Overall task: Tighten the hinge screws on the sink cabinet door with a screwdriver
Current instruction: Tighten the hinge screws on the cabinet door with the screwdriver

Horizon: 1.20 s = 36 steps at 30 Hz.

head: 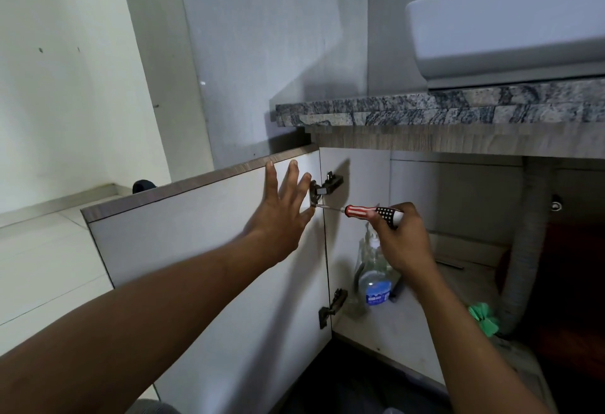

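Mid frame: right hand (pixel 401 243) grips screwdriver (pixel 366 212), tip at top hinge (pixel 322 189). Left hand (pixel 281 213) flat w/ fingers spread on door (pixel 203 249). Bottom hinge (pixel 332 308) prob. not done yet.

A white vessel basin (pixel 510 17) sits on a grey-veined granite countertop (pixel 425 112). On the cabinet floor (pixel 419 325) below stands a clear plastic bottle (pixel 373 269) with a blue label (its lettering too small to read). A grey corrugated drain hose (pixel 530 243) hangs down at the right, with something crumpled and green (pixel 483 313) at its foot. Pale floor tiles (pixel 42 256) lie at the left.
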### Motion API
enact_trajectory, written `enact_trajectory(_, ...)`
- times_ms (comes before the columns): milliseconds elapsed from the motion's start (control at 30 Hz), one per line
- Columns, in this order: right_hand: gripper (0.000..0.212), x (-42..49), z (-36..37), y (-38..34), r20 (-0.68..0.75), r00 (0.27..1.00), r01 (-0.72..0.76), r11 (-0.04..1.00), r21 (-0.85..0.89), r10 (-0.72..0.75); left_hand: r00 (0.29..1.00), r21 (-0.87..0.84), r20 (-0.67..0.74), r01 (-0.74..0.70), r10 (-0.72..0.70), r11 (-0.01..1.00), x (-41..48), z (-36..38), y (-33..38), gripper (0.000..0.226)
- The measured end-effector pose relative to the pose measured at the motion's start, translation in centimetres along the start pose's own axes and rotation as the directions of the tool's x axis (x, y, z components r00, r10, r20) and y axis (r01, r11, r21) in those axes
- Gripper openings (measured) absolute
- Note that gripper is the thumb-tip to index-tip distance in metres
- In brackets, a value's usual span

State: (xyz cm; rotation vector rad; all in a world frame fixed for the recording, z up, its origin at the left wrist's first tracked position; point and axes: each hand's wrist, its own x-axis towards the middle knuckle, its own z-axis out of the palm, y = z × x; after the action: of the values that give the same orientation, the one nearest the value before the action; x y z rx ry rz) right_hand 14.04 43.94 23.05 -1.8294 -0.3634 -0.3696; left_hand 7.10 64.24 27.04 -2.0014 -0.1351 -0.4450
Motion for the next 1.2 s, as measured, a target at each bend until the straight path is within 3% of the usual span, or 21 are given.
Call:
enact_trajectory(133,0.052,0.02,0.15,-0.09,-0.011,0.999,-0.035,0.992,-0.125,0.034,1.0,-0.003,-0.002,0.001,-0.001,1.0,0.0,0.06,0.0,0.073)
enact_trajectory(267,0.038,-0.06,-0.24,0.13,0.092,0.995,-0.054,0.984,0.167,0.039,1.0,0.0,0.0,-0.001,0.001,1.0,-0.05,-0.03,0.04,0.074)
enact_trajectory(333,0.031,0.25,-0.28,-0.07,0.073,0.997,-0.021,0.996,0.088,0.015,1.0,0.001,0.004,-0.001,0.001,1.0,-0.03,-0.09,0.0,0.073)
enact_trajectory(467,0.052,0.14,-0.01,-0.02,0.039,0.995,-0.083,0.991,-0.104,0.088,1.0,0.005,0.003,-0.001,0.001,1.0,-0.03,-0.1,0.03,0.073)
enact_trajectory(600,0.039,-0.15,-0.38,-0.14,0.105,0.993,-0.068,0.984,0.166,0.05,1.0,-0.003,0.004,-0.005,0.005,1.0,-0.08,-0.04,-0.02,0.074)
enact_trajectory(667,0.035,0.11,-0.27,-0.34,0.068,0.998,-0.018,0.995,0.101,0.011,1.0,-0.009,0.006,-0.005,0.005,1.0,-0.09,-0.03,0.0,0.072)
enact_trajectory(800,0.057,0.08,0.33,-0.08,-0.013,0.997,-0.08,0.994,-0.078,0.079,1.0,-0.001,0.004,-0.01,0.01,1.0,-0.14,-0.14,0.02,0.07)
enact_trajectory(934,0.045,0.08,-0.24,0.35,0.101,0.993,-0.082,0.986,0.145,0.067,1.0,-0.002,0.007,-0.005,0.005,1.0,-0.11,-0.16,-0.02,0.072)
enact_trajectory(1034,0.035,0.22,-0.18,0.09,0.049,0.999,-0.021,0.999,0.029,0.02,1.0,-0.002,0.005,-0.006,0.006,1.0,-0.17,-0.16,-0.05,0.072)
enact_trajectory(1134,0.052,-0.01,0.27,-0.17,-0.009,0.999,-0.053,0.992,-0.113,0.052,1.0,-0.004,0.002,-0.006,0.006,1.0,-0.19,-0.2,-0.04,0.073)
enact_trajectory(1200,0.043,-0.08,0.25,0.02,0.035,0.998,-0.059,0.998,0.004,0.058,1.0,-0.001,0.007,-0.007,0.007,1.0,-0.19,-0.25,-0.02,0.073)
